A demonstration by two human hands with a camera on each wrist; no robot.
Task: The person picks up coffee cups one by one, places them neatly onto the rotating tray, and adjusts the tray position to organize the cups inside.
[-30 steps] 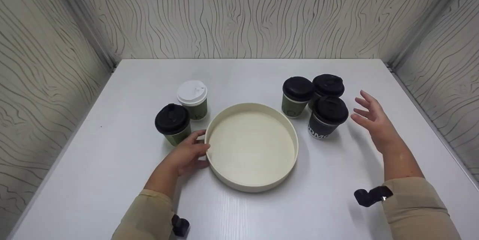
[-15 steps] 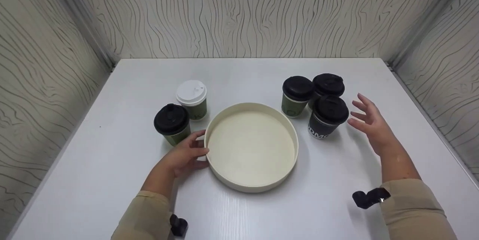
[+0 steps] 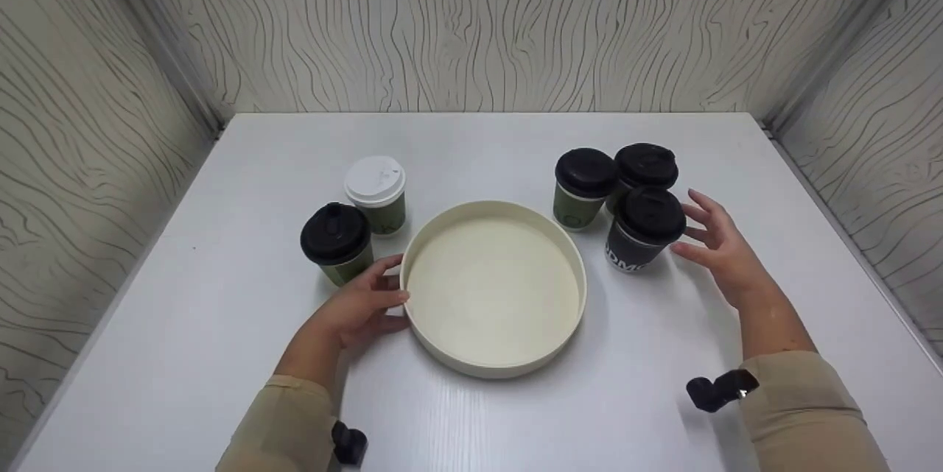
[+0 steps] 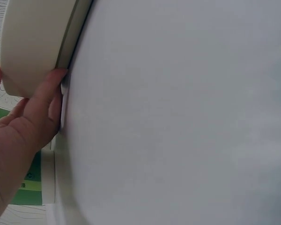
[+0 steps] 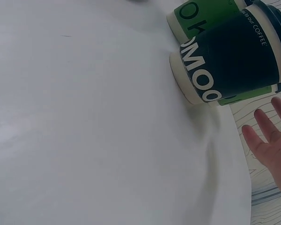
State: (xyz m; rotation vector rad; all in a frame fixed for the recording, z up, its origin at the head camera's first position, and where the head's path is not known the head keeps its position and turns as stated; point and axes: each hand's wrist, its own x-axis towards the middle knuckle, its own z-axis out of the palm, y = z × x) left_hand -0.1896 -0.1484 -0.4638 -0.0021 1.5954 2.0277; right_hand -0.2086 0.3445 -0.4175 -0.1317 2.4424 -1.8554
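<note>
A round cream tray (image 3: 493, 288) with a low wall lies in the middle of the table. My left hand (image 3: 365, 306) grips its left side, thumb at the rim; in the left wrist view, fingers of that hand (image 4: 25, 119) reach along the tray's wall (image 4: 35, 42) and lower edge. Over on the right stands a dark paper cup (image 3: 635, 240) with a black lid and white lettering. My right hand (image 3: 718, 255), fingers spread, is right beside this cup. The right wrist view shows a gap between the fingertips (image 5: 250, 133) and the dark cup (image 5: 234, 56).
Two green cups with black lids, one in front (image 3: 578, 196) and one behind (image 3: 644, 166), stand close to the dark cup. Left of the tray are a white-lidded cup (image 3: 379, 192) and a black-lidded green cup (image 3: 339, 244). Patterned panels (image 3: 471, 30) surround the table.
My right hand has moved left and slightly down in the head view, closing in on the dark cup. The left hand stays on the tray.
</note>
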